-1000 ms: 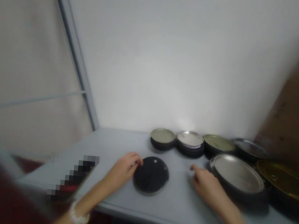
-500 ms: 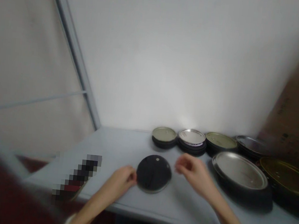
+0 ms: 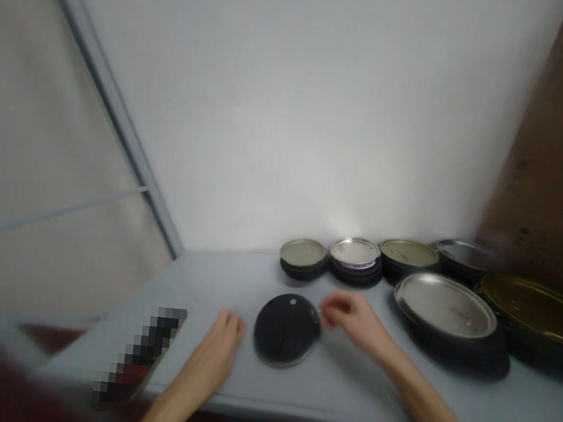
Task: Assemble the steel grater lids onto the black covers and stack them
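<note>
Black round tin lid [image 3: 287,330], right hand [image 3: 353,320] at rim [image 3: 319,332], left hand [image 3: 210,358] beside

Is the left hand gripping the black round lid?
No, the left hand is beside the black round lid, with a gap between them.

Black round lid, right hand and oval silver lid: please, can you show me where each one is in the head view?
Black round lid [image 3: 286,329]: head view, middle of its dark top.
Right hand [image 3: 356,321]: head view, middle of the back of the hand.
Oval silver lid [image 3: 445,305]: head view, middle of its silver top.
</note>
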Demonstrator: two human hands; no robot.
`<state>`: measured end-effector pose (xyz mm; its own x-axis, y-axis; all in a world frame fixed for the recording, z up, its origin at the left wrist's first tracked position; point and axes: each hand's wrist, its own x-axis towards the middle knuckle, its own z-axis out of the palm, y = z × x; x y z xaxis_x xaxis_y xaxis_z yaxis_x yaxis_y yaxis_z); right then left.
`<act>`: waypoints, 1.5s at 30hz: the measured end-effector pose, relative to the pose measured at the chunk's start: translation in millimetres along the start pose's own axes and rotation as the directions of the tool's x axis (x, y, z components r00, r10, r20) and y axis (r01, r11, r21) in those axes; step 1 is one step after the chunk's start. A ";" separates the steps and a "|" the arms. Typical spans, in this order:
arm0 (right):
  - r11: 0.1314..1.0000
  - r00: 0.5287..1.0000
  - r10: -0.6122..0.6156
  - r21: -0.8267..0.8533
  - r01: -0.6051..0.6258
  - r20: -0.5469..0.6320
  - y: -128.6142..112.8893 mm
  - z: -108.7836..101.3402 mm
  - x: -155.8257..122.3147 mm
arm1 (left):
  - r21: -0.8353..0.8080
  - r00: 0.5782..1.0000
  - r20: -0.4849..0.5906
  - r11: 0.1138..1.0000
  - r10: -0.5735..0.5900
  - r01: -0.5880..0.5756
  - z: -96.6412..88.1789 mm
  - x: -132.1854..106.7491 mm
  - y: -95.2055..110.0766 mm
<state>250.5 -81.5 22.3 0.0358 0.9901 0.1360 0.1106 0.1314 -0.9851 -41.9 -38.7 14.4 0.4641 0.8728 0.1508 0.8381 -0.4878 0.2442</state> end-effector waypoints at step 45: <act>0.898 0.933 -0.352 -0.309 0.314 -0.072 -32.8 -11.6 -23.3 | -0.674 0.951 -0.132 0.679 0.278 -0.292 -10.4 51.7 109.9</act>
<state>257.5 -109.4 52.7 0.0665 0.8742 0.4809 0.4178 0.4133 -0.8091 71.2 -47.4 59.0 0.6369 0.6929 0.3379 0.2403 -0.5949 0.7670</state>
